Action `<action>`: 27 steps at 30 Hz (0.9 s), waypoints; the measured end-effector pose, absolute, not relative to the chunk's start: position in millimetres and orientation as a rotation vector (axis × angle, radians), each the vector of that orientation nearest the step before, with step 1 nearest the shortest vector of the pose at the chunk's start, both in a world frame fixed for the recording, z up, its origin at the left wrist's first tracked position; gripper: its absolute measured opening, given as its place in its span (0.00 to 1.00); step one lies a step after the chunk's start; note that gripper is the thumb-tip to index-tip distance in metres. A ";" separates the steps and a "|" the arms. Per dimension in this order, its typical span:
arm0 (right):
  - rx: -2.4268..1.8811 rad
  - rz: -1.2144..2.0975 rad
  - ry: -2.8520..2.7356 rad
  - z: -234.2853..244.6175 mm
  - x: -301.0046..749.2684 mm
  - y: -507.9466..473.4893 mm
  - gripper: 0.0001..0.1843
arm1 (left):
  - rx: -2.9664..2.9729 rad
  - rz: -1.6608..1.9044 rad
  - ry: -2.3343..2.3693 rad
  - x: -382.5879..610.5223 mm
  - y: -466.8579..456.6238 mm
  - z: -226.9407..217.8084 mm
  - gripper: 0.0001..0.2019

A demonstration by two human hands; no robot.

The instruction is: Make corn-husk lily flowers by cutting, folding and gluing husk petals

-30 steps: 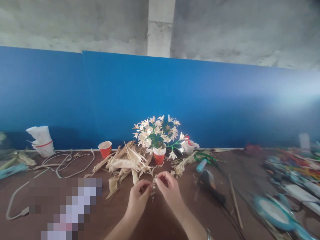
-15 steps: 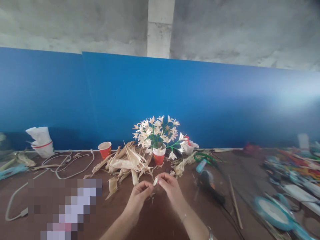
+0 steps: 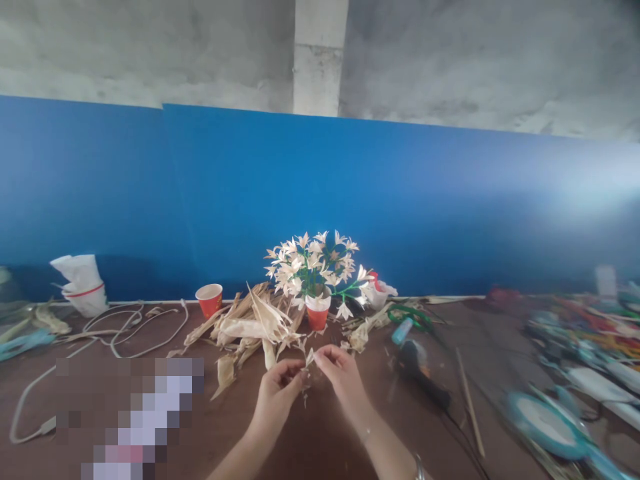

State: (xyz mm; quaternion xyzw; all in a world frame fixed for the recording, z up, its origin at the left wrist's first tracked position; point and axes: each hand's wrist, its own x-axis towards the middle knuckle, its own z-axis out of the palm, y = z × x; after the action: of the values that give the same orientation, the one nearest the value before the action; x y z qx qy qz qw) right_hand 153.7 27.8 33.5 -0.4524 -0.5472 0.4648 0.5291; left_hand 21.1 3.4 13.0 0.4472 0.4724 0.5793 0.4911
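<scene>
My right hand [image 3: 343,379] pinches a small pale petal-shaped piece of dry husk [image 3: 310,358] between thumb and forefinger; its pointed tip stands up. Close by on the left, my left hand [image 3: 281,395] has thumb and forefinger pressed together just below that piece. Whatever lies between those left fingertips is too small to make out. Beyond both hands, a red paper cup [image 3: 319,319] holds a bunch of cream-white artificial flowers [image 3: 313,260] on green stems. A heap of dry husks [image 3: 250,327] lies behind my left hand.
An orange-red paper cup [image 3: 209,303] stands left of the heap. White cables [image 3: 117,340] loop further left. To the right are a dark, blurred tool [image 3: 423,377] with a cord, a thin stick [image 3: 470,403] and a teal tape roll [image 3: 545,425]. A blue partition [image 3: 320,180] backs the table.
The pale piece has turned: its rounded flat side showed before, and now it looks narrow and pointed. My left fingertips have shifted slightly. The things on the table stay in place.
</scene>
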 end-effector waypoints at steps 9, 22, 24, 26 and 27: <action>-1.071 1.126 -1.310 35.8 152.9 26.5 0.15 | 1.130 1.363 1.218 20.1 2.3 12.4 0.12; -1.029 1.193 -1.298 27.4 155.3 31.4 0.18 | 1.219 1.343 1.239 19.0 4.3 13.1 0.14; -1.015 1.280 -1.244 25.4 156.2 33.0 0.20 | 1.200 1.338 1.228 19.0 4.2 14.2 0.14; -1.009 1.384 -1.167 23.4 157.4 34.6 0.22 | 1.219 1.331 1.234 19.0 3.8 14.7 0.13; -1.006 1.428 -1.147 22.9 157.9 34.9 0.22 | 1.244 1.323 1.237 19.1 3.5 14.7 0.13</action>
State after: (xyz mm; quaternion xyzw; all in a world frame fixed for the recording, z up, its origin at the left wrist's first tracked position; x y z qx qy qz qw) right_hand 157.9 34.9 22.9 -0.4162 -0.4749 0.5909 0.5022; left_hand 19.1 3.5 14.7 0.5043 0.5015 0.5361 0.4548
